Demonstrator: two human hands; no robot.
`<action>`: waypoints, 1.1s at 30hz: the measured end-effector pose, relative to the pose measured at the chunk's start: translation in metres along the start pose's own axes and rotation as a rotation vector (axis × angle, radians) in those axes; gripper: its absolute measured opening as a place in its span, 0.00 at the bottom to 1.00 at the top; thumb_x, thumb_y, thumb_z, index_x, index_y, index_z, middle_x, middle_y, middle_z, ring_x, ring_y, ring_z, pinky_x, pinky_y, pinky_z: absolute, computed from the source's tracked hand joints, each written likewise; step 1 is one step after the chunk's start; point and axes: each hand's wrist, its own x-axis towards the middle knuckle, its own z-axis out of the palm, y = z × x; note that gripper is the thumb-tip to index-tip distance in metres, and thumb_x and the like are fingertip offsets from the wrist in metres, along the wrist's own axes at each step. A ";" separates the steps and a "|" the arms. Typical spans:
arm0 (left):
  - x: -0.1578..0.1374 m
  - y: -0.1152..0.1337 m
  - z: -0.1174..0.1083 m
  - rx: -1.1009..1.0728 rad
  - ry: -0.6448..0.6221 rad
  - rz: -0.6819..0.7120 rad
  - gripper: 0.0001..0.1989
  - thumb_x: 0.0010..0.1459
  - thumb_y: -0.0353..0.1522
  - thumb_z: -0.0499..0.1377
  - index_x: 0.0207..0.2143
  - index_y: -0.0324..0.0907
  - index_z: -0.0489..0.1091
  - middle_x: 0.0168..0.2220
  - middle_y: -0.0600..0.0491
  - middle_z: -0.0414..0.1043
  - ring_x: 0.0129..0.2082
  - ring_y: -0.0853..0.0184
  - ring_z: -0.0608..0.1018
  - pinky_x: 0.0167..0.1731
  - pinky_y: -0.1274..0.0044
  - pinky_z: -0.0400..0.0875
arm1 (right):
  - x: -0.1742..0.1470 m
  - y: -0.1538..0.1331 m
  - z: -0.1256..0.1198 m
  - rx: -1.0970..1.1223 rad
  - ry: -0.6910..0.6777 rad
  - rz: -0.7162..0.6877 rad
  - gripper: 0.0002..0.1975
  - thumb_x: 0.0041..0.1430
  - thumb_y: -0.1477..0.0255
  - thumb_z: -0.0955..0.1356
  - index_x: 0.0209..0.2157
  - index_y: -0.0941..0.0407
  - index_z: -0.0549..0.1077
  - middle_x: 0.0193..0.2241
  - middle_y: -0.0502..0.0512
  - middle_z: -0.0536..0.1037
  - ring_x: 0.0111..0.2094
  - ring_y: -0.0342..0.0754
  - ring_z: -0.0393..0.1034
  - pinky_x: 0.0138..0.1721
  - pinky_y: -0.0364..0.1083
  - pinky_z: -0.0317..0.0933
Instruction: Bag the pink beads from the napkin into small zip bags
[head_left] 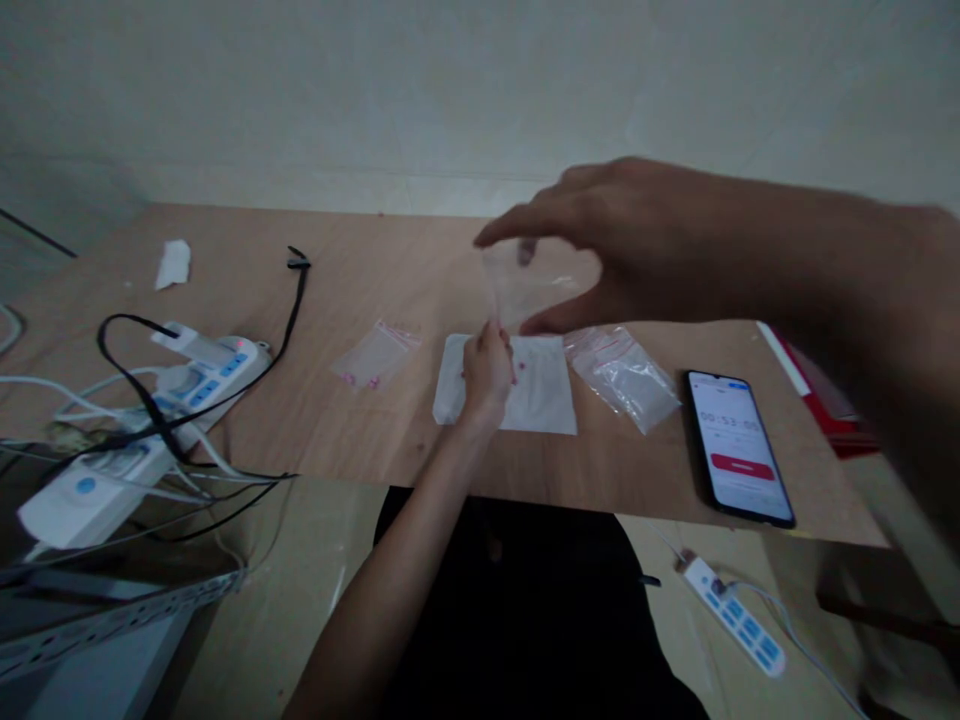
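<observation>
A clear plastic bag [525,285] stands raised above the table, its lower left part pinched in the fingers of my left hand [487,365]. My right hand [600,235] is around the bag's upper right side, thumb and fingers spread apart; one fingertip shows beside or through the film, and I cannot tell whether it touches. Under my left hand lies a white sheet [544,405] with a few tiny pink pieces on it. To the left, a small zip bag [375,358] holds pink pieces. Several clear zip bags [626,375] are piled right of the sheet.
A phone [739,445] showing a timer lies near the table's [360,440] right front edge. At left sits a power strip [150,440] with tangled cables. A paper scrap [174,264] lies behind it. Another power strip [735,615] is on the floor.
</observation>
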 end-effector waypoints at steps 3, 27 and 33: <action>0.013 -0.010 -0.006 0.545 0.006 0.297 0.16 0.64 0.33 0.52 0.21 0.42 0.62 0.19 0.57 0.59 0.23 0.69 0.69 0.27 0.78 0.60 | -0.051 0.022 0.000 -0.320 0.247 0.041 0.28 0.58 0.55 0.64 0.57 0.52 0.69 0.47 0.49 0.78 0.44 0.45 0.72 0.45 0.49 0.61; 0.030 0.012 -0.096 1.377 0.339 0.665 0.16 0.65 0.37 0.47 0.31 0.40 0.70 0.33 0.45 0.74 0.36 0.61 0.75 0.39 0.72 0.67 | -0.103 0.114 0.127 -0.417 0.208 0.675 0.34 0.67 0.63 0.54 0.65 0.76 0.49 0.66 0.78 0.51 0.68 0.64 0.41 0.65 0.63 0.39; 0.058 0.033 -0.126 1.604 0.333 0.119 0.30 0.62 0.49 0.44 0.37 0.36 0.76 0.39 0.35 0.78 0.42 0.48 0.78 0.41 0.64 0.69 | -0.106 0.115 0.125 -0.293 0.398 0.642 0.39 0.67 0.54 0.49 0.67 0.69 0.45 0.68 0.74 0.46 0.69 0.64 0.35 0.64 0.69 0.34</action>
